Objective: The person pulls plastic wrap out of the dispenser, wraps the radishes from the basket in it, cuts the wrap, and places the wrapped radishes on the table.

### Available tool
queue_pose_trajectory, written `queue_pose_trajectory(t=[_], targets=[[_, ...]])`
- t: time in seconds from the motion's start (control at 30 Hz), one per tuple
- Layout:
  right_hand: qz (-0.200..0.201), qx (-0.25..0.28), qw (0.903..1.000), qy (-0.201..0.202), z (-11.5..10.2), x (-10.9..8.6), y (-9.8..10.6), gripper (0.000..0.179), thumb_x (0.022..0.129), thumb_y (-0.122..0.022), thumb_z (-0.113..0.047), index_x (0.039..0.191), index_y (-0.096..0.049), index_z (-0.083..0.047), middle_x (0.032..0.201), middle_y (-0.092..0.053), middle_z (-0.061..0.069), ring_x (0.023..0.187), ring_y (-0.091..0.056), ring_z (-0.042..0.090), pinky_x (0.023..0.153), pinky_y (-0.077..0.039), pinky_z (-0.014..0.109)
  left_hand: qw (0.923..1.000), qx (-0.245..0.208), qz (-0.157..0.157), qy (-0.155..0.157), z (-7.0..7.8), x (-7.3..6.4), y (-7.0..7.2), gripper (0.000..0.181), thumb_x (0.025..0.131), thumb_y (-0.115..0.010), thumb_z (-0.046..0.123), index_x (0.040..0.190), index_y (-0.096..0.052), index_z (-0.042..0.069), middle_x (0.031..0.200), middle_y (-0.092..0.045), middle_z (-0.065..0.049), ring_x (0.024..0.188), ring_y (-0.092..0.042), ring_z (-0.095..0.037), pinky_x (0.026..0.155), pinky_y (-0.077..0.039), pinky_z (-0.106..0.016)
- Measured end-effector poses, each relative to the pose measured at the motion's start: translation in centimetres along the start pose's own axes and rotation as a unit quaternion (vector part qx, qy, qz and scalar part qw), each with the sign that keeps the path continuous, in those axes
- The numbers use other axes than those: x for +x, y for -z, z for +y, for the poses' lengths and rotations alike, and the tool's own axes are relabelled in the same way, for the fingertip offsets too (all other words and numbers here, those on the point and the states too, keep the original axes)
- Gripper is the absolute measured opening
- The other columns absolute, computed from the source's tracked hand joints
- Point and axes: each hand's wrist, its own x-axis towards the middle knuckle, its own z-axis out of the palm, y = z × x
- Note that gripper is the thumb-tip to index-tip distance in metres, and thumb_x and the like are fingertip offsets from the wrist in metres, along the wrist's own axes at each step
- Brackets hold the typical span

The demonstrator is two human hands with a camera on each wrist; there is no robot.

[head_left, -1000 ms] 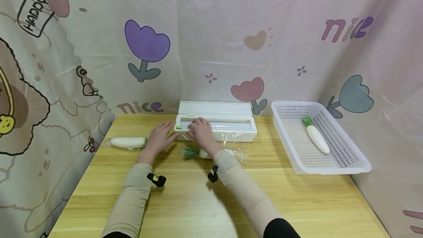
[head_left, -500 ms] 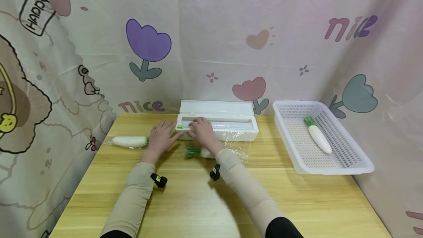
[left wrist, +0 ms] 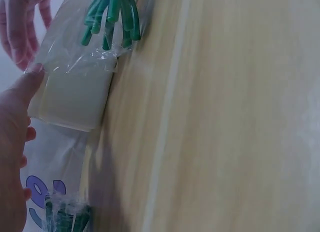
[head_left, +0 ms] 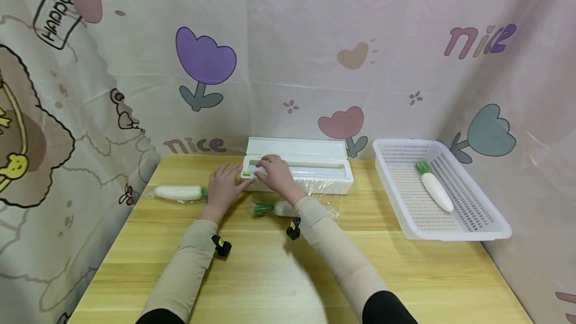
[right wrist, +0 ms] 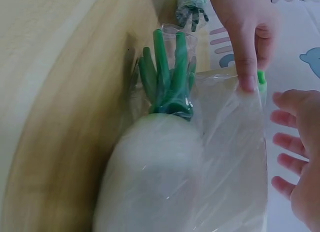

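A white cling film dispenser [head_left: 319, 185] with its lid raised stands at the back of the table. Film hangs down its front onto a white radish [head_left: 283, 208] with green stalks, partly behind my right forearm. My left hand [head_left: 223, 187] is at the dispenser's left end; in the right wrist view its thumb [right wrist: 246, 74] presses the film on the box edge, next to a green slider [right wrist: 261, 78]. My right hand [head_left: 276, 175] hovers over the box's left part, fingers spread and bent, nothing seen between them. A film-wrapped radish [head_left: 180, 193] lies left of my left hand.
A white plastic basket [head_left: 468, 233] stands at the right of the table with one unwrapped radish [head_left: 436, 191] inside. Behind the table hangs a printed cloth [head_left: 288, 64]. Wood tabletop [head_left: 270, 274] extends in front of the dispenser.
My left thumb has slid a little to the right along the dispenser's front edge. The right fingers have risen slightly above the box. The head view has shifted a little.
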Motion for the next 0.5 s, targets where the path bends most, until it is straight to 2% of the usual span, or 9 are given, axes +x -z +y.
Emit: queue_pose_trajectory(t=[0.23, 0.5], targets=[[-0.005, 0.018, 0.9995, 0.027, -0.5, 1.4, -0.8, 0.028, 0.096, -0.060, -0.039, 0.112, -0.073, -0.020, 0.126, -0.064, 0.003, 0.123, -0.054, 0.025, 0.099, -0.049, 0.048, 0.9998, 0.004, 0.014, -0.016, -0.1, -0.2, 0.0, 0.058, 0.082, -0.072, 0.048, 0.128, -0.064, 0.014, 0.131, -0.065, -0.007, 0.131, -0.050, -0.034, 0.102, -0.043, -0.060], [-0.011, -0.028, 0.9985, 0.045, -1.8, 2.3, -1.3, 0.021, 0.094, -0.063, -0.036, 0.101, -0.076, -0.022, 0.112, -0.070, -0.005, 0.112, -0.059, 0.018, 0.092, -0.052, 0.041, 0.9976, 0.023, 0.050, -0.042, -0.2, -0.6, 0.1, 0.054, 0.079, -0.077, 0.043, 0.125, -0.066, 0.015, 0.128, -0.067, -0.004, 0.127, -0.055, -0.033, 0.097, -0.048, -0.059]])
